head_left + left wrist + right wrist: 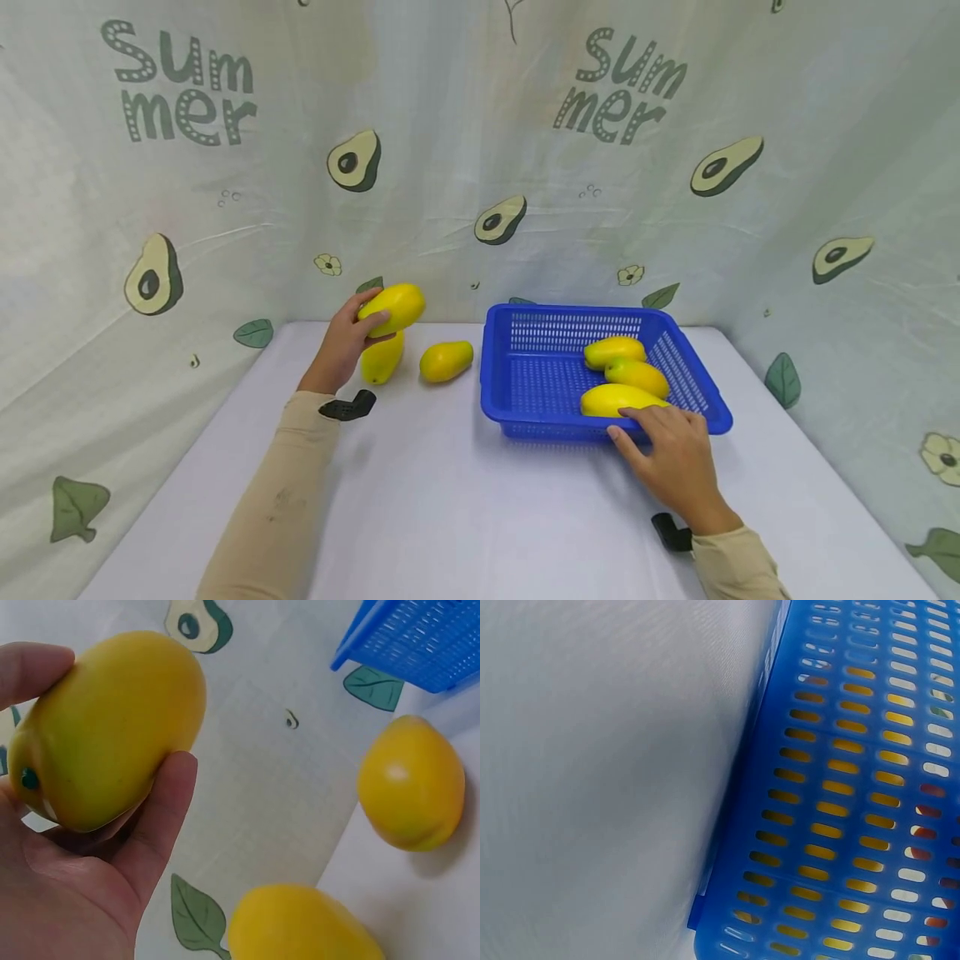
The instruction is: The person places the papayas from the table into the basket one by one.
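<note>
My left hand (pixel 343 343) grips a yellow mango (pixel 401 307) between thumb and fingers, raised above the table at the back left. In the left wrist view, the stem end of this mango (pixel 120 727) faces the palm. Below it on the table lie a second mango (pixel 382 360), partly covered by the held one, and a third mango (pixel 446 362) to its right. My right hand (pixel 671 454) holds the front rim of a blue plastic basket (pixel 497 367), fingers over the edge and thumb outside. Inside the basket, toward the right, are three mangoes (pixel 636 377).
A white cloth covers the table (pixel 450 500). Behind and at both sides hangs a curtain (pixel 435 100) printed with avocados and leaves. In the right wrist view, the basket's slotted wall (pixel 825 787) fills the right half, with yellow showing through its slots.
</note>
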`<state>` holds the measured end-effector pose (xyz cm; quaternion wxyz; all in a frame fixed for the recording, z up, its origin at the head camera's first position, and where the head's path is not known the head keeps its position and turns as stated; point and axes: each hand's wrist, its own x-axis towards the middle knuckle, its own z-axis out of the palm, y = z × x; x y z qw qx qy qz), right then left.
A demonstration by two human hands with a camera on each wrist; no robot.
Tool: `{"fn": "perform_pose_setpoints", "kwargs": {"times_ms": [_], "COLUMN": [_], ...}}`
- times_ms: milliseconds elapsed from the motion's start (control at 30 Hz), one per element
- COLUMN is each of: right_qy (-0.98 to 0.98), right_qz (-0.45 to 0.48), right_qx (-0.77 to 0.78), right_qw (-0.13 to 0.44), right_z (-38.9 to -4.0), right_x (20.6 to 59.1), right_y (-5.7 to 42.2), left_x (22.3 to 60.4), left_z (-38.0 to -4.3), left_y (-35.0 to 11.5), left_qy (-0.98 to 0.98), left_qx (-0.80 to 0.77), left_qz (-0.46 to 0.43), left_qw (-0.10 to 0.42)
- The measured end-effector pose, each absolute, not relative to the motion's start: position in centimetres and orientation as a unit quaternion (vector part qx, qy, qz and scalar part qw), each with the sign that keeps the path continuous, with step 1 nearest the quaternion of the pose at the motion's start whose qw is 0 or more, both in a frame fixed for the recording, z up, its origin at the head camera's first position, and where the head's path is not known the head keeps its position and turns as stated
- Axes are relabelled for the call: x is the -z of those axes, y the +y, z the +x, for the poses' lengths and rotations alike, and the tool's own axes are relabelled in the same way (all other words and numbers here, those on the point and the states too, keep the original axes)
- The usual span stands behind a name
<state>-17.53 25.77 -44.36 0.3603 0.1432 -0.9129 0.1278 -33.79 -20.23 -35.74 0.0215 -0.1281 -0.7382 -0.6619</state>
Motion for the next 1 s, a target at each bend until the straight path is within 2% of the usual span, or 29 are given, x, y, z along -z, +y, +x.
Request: {"fn": "perform_pose_setpoints", "kwargs": {"times_ms": [500,1000], "right_qy": [-0.905,-0.911], "right_qz": [0.154,0.142], "right_qx": [-0.131,-0.129], "right_qw": [0.374,0.364], "right_z": [-17.8,-17.5], "right_x": [44.5,44.5], "right_y": [25.7,25.7], "left_x": [34.0,32.2], "left_z": [-34.0,-34.2], "left_y": [-18.1,-15.9], "left_qy": [-0.758,-0.774], "left_qx": [0.631,0.605], "left_qz": [-0.165,-0.187], "left_qw": [-0.003,-0.001]}}
